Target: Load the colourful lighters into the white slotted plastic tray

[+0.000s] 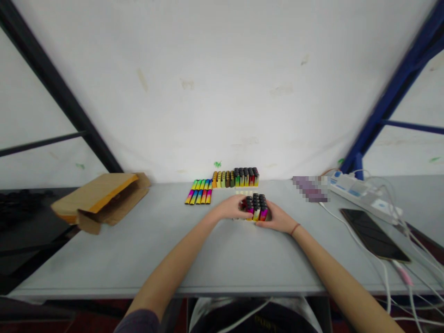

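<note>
the bunch of lighters (pixel 256 208) stands upright between the two hands, packed side by side in short rows. each lighter is likely light and stiff, with a smooth, rather slippery body; the bunch as a whole would probably be loose, since no band or wrap shows around it, so single lighters could slide out or tip. even squeezing from both sides, low on the bodies, looks the best hold, leaving the tops free. they look black on top, with bright bodies below running from pink and purple to yellow, one of them whitish.

the left hand (pixel 233 206) is curled around the left side, its thumb across the front; the right hand (pixel 277 218) cups the right side, fingers reaching low toward the front. both are closed only as far as the bunch allows, pressing it between them. whether its base touches the table (pixel 145 249) i cannot tell.

just behind the grip stands a block of black-topped lighters (pixel 246 177), with yellowish pieces (pixel 223 179) beside it to the left. farther left lie flat, rainbow-coloured pieces (pixel 199 192). well left of the grip is a brown paper bag (pixel 100 196); well right, a phone (pixel 374 235) and a power strip (pixel 364 196).
</note>
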`<action>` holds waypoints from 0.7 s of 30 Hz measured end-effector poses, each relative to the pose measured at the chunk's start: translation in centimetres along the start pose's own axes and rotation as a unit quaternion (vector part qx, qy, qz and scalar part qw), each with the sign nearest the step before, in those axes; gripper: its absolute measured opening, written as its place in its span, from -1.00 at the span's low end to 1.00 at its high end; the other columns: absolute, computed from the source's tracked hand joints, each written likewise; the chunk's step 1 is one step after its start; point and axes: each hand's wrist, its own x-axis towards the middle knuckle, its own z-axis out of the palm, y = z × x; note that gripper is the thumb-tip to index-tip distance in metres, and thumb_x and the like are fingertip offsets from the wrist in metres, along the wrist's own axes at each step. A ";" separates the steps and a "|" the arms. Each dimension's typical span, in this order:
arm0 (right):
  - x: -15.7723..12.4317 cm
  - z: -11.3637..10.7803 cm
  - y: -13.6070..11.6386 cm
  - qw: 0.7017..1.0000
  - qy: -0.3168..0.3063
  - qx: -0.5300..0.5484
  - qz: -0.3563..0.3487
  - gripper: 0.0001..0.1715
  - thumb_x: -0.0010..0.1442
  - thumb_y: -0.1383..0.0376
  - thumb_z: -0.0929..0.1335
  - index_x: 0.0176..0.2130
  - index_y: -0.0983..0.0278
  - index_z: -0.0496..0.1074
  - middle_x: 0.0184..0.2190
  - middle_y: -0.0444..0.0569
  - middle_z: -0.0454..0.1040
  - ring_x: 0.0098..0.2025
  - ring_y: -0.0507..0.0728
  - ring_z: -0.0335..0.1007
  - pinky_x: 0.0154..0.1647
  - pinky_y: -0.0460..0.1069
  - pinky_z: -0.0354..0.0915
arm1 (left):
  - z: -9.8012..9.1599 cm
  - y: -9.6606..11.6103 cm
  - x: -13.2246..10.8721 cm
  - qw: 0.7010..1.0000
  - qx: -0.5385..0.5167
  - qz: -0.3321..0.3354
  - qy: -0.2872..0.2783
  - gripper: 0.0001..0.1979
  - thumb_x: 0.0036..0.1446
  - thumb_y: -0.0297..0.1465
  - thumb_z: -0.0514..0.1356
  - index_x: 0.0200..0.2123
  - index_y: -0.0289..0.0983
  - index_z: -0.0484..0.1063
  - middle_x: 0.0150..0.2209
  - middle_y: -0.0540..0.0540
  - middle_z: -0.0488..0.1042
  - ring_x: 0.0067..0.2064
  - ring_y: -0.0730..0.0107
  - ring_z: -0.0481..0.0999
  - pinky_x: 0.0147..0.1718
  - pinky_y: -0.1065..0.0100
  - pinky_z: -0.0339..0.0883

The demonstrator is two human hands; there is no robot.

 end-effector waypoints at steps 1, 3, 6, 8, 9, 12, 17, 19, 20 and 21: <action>0.0 0.0 0.1 1.000 0.002 -0.001 0.001 -0.07 -0.07 0.00 0.51 0.17 0.29 0.23 0.10 0.18 0.40 0.08 0.36 0.36 0.14 0.26 0.25 | 0.4 0.2 -0.2 1.000 0.007 -0.002 0.019 -0.59 -0.13 -0.20 0.32 -0.25 -0.32 0.37 -0.30 -0.07 0.44 -0.31 0.34 0.41 -0.30 0.32 0.34; 0.0 0.1 0.1 1.000 0.003 -0.001 0.000 -0.06 -0.07 -0.01 0.50 0.17 0.29 0.22 0.10 0.18 0.40 0.09 0.35 0.36 0.14 0.26 0.25 | 1.2 0.6 -0.5 0.999 -0.002 -0.003 0.045 -0.57 -0.12 -0.24 0.31 -0.20 -0.32 0.32 -0.29 -0.07 0.43 -0.32 0.34 0.40 -0.33 0.32 0.34; 0.0 0.1 0.1 1.000 0.000 -0.003 -0.002 -0.09 -0.05 -0.01 0.50 0.16 0.29 0.22 0.08 0.17 0.41 0.07 0.33 0.37 0.13 0.24 0.26 | 2.1 0.6 -0.6 0.999 -0.022 -0.004 0.050 -0.53 -0.12 -0.24 0.30 -0.15 -0.31 0.26 -0.28 -0.08 0.42 -0.31 0.31 0.40 -0.32 0.30 0.34; 0.0 0.1 0.1 1.000 -0.004 -0.005 -0.002 -0.11 -0.04 -0.01 0.49 0.15 0.30 0.23 0.07 0.17 0.42 0.06 0.32 0.37 0.13 0.24 0.27 | 2.4 0.3 -0.6 0.998 -0.034 -0.005 0.048 -0.52 -0.10 -0.24 0.29 -0.14 -0.31 0.25 -0.25 -0.10 0.42 -0.28 0.29 0.41 -0.28 0.27 0.35; 0.0 0.1 0.1 1.000 -0.005 -0.006 -0.001 -0.11 -0.04 -0.01 0.49 0.15 0.30 0.23 0.07 0.17 0.42 0.05 0.32 0.38 0.13 0.24 0.27 | 2.4 0.1 -0.6 0.998 -0.044 -0.005 0.052 -0.53 -0.08 -0.24 0.27 -0.12 -0.31 0.23 -0.24 -0.10 0.41 -0.26 0.29 0.41 -0.25 0.26 0.35; 0.0 0.1 0.2 1.000 -0.002 -0.008 -0.003 -0.09 -0.05 -0.02 0.49 0.16 0.29 0.22 0.08 0.18 0.41 0.06 0.33 0.37 0.13 0.25 0.27 | 2.5 -0.5 -0.5 0.994 -0.078 -0.005 0.082 -0.57 0.01 -0.29 0.19 -0.07 -0.30 0.19 -0.20 -0.12 0.41 -0.19 0.27 0.43 -0.15 0.22 0.35; 0.1 0.1 0.1 1.000 0.001 -0.016 -0.003 -0.11 -0.06 -0.02 0.50 0.13 0.31 0.26 0.05 0.18 0.44 0.04 0.34 0.39 0.10 0.25 0.29 | 3.0 -0.9 -0.7 0.993 -0.084 0.016 0.083 -0.52 0.02 -0.28 0.22 -0.02 -0.29 0.17 -0.12 -0.16 0.43 -0.12 0.25 0.45 -0.06 0.19 0.34; 0.0 0.2 0.2 1.000 0.006 -0.014 -0.005 -0.11 -0.07 -0.01 0.50 0.14 0.30 0.27 0.06 0.17 0.44 0.04 0.35 0.39 0.10 0.25 0.29 | 3.4 -0.8 -0.7 0.993 -0.085 0.018 0.085 -0.55 0.04 -0.26 0.22 -0.03 -0.28 0.19 -0.15 -0.15 0.45 -0.14 0.25 0.46 -0.06 0.19 0.34; 0.0 0.2 0.2 1.000 0.008 -0.012 -0.006 -0.10 -0.08 -0.01 0.50 0.15 0.29 0.26 0.07 0.16 0.43 0.05 0.35 0.39 0.11 0.25 0.28 | 3.6 -0.7 -0.6 0.992 -0.087 0.011 0.092 -0.58 0.07 -0.24 0.20 -0.05 -0.28 0.21 -0.18 -0.14 0.46 -0.17 0.26 0.46 -0.08 0.20 0.35; 0.0 0.2 0.3 1.000 0.010 -0.009 -0.006 -0.08 -0.08 -0.01 0.50 0.16 0.28 0.25 0.08 0.16 0.43 0.06 0.35 0.38 0.12 0.25 0.28 | 3.7 -0.6 -0.6 0.990 -0.092 0.002 0.104 -0.61 0.09 -0.22 0.18 -0.07 -0.28 0.22 -0.22 -0.12 0.46 -0.20 0.28 0.46 -0.11 0.21 0.35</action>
